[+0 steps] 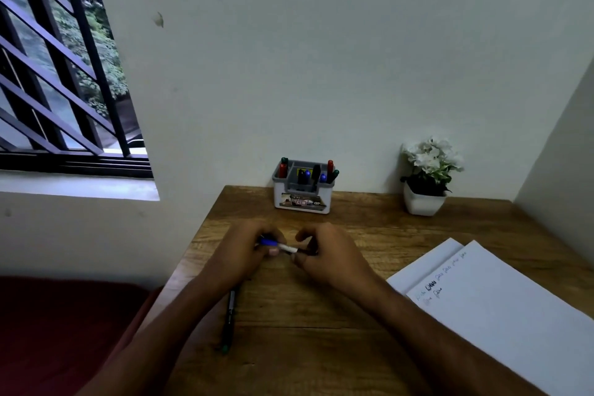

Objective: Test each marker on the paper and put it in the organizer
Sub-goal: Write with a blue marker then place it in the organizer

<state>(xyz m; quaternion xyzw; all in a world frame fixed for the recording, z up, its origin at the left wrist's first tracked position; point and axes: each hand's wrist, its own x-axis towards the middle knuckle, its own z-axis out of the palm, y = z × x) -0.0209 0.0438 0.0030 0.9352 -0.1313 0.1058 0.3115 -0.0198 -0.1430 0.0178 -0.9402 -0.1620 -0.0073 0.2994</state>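
Both my hands meet over the middle of the wooden desk, holding one marker (284,247) level between them. My left hand (244,252) grips its blue end; my right hand (328,254) grips the dark end. A white stretch of the barrel shows in the gap. A second dark marker with a green tip (229,318) lies on the desk under my left forearm. White paper (501,309) with several scribbled test marks lies at the right. The grey and white organizer (302,199) stands at the back against the wall, with several red, blue, green and black markers upright in it.
A white pot with white flowers (426,183) stands at the back right of the desk. The desk's left edge (180,264) runs diagonally beside a red seat (58,331). A barred window (58,67) is at the upper left.
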